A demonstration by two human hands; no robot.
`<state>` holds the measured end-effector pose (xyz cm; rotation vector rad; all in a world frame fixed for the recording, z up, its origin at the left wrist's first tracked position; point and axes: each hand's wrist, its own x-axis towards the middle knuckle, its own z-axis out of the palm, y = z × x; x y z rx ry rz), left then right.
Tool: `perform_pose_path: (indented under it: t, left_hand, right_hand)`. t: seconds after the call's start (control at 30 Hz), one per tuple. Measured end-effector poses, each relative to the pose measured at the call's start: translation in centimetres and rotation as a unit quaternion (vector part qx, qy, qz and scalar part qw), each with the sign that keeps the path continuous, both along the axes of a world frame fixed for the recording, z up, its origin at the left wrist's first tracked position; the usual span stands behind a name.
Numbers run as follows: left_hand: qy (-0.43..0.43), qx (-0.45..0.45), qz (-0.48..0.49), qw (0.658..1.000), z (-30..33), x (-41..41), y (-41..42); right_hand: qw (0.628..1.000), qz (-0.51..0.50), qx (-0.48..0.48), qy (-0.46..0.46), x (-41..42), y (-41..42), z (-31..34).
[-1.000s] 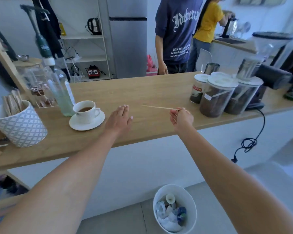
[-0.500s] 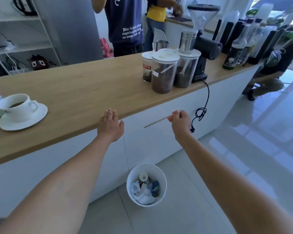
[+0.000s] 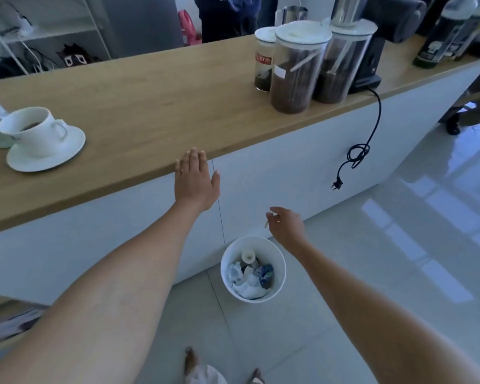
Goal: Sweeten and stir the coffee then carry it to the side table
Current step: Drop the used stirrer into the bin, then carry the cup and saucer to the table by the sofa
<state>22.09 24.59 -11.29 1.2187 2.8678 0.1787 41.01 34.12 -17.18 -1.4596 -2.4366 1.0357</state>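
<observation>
A white cup of coffee point(image 3: 32, 131) stands on a white saucer point(image 3: 67, 151) at the left of the wooden counter point(image 3: 155, 106). My left hand point(image 3: 196, 180) is open and flat, fingers resting at the counter's front edge, well to the right of the cup. My right hand point(image 3: 286, 225) hangs below the counter, just above the white bin point(image 3: 279, 261), pinching a thin wooden stir stick point(image 3: 266, 224); only its short end shows under the fingers.
Three lidded jars of coffee point(image 3: 297, 70) and a black grinder point(image 3: 372, 62) crowd the counter's right part. A black cord with plug point(image 3: 358, 153) dangles down the white front. A person point(image 3: 227, 15) stands behind the counter. The bin holds crumpled waste.
My right hand has dropped with the stick from counter height down to just above the bin. The view has tilted down. My left hand has stayed at the counter's edge.
</observation>
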Motion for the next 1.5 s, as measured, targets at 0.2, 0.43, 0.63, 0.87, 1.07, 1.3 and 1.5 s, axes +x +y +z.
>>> perform_pose_path:
  t: [0.2, 0.43, 0.63, 0.87, 1.07, 1.3, 1.5]
  left_hand:
    - [0.013, 0.013, -0.012, 1.000, -0.5, -0.2, -0.1]
    - [0.013, 0.008, -0.015, 1.000, -0.6, -0.2, -0.2]
    - [-0.002, -0.031, -0.066, 0.997, 1.0, -1.9, -1.3]
    - [0.016, 0.002, -0.026, 1.000, 3.6, -7.0, -5.8]
    - [0.023, 0.017, 0.046, 0.999, 4.9, -12.2, -12.0]
    - [0.067, 0.037, 0.124, 0.989, 6.3, -17.3, -19.4]
    - [0.026, 0.090, 0.213, 0.973, 6.8, -21.1, -23.3]
  right_hand:
    - [0.999, 0.011, -0.020, -0.032, 0.4, 0.1, -1.0]
    - [0.999, 0.010, 0.033, -0.020, -0.3, 1.0, 0.5]
    - [0.990, 0.056, 0.125, 0.022, -4.5, 0.9, 4.8]
    - [0.949, 0.177, 0.260, 0.015, -13.6, -1.7, 10.2]
    - [0.944, 0.231, 0.234, 0.011, -21.1, -5.3, 11.5]
    - [0.927, 0.308, 0.214, 0.022, -29.1, -11.1, 12.2]
    - [0.923, 0.345, 0.158, 0.055, -33.7, -14.7, 12.6]
